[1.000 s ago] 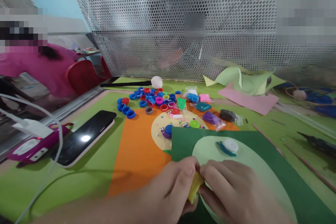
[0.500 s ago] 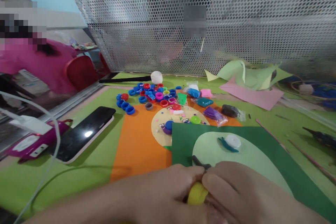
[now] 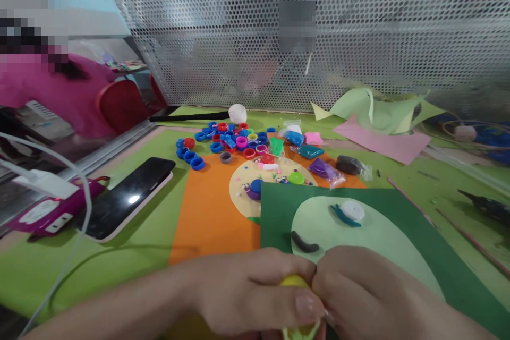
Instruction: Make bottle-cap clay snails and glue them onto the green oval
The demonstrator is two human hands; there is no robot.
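Close to me at the bottom, my left hand [image 3: 255, 289] is closed round a yellow bottle cap [image 3: 295, 280], its thumb across the cap's side. My right hand [image 3: 366, 292] is closed against the same cap; its fingertips are mostly hidden. Just beyond them lies a dark green sheet [image 3: 274, 223] with a pale green rounded shape [image 3: 382, 239] on it. A curved dark grey clay strip [image 3: 305, 243] rests on that shape near my fingers. Farther up it sit a white bottle cap [image 3: 353, 210] and a teal clay piece [image 3: 345, 216] beside it.
An orange sheet [image 3: 215, 218] with a decorated cream shape lies partly under the green one. Behind are several loose bottle caps [image 3: 241, 142] and clay packets [image 3: 324, 170]. A phone [image 3: 129, 196] and a cabled power strip [image 3: 56, 210] lie left. Someone in pink [image 3: 71, 93] is beyond.
My left thumb has come across the yellow cap, covering more of it. My hands have shifted slightly, and the whole dark grey strip now shows.
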